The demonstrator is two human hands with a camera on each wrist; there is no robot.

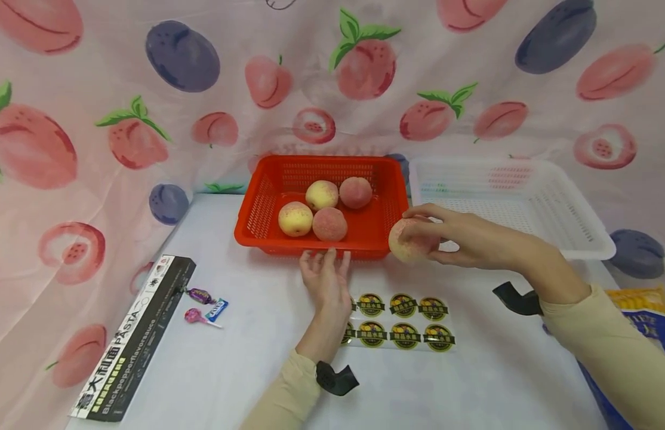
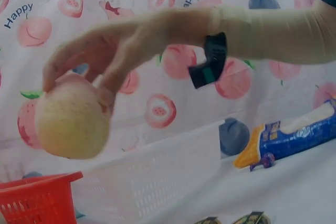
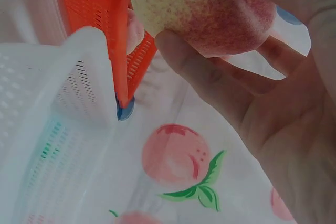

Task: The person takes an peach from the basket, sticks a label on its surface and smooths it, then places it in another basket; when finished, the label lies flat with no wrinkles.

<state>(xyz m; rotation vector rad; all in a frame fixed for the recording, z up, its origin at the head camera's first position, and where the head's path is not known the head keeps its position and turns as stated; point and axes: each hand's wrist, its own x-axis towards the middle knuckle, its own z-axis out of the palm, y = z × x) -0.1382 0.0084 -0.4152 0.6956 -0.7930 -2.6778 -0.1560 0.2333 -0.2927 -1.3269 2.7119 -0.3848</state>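
My right hand [image 1: 467,242] grips a yellow and pink peach [image 1: 410,240] off the front right corner of the red basket [image 1: 246,224]. In the left wrist view the same peach [image 2: 73,119] hangs from curled fingers above the basket's rim. Inside the red basket lie several more peaches, among them a yellow one [image 1: 295,219] and a redder one [image 1: 356,192]. My left hand [image 1: 328,283] is palm up, its fingers extended at the basket's front wall and holding nothing.
A white basket [image 1: 596,233] stands right of the red one. A sheet of round stickers [image 1: 405,322] lies in front. At left are a black pasta box [image 1: 144,334], a lollipop [image 1: 195,316] and wrapped candies [image 1: 200,295]. A blue and yellow bag [image 1: 646,322] lies at the right edge.
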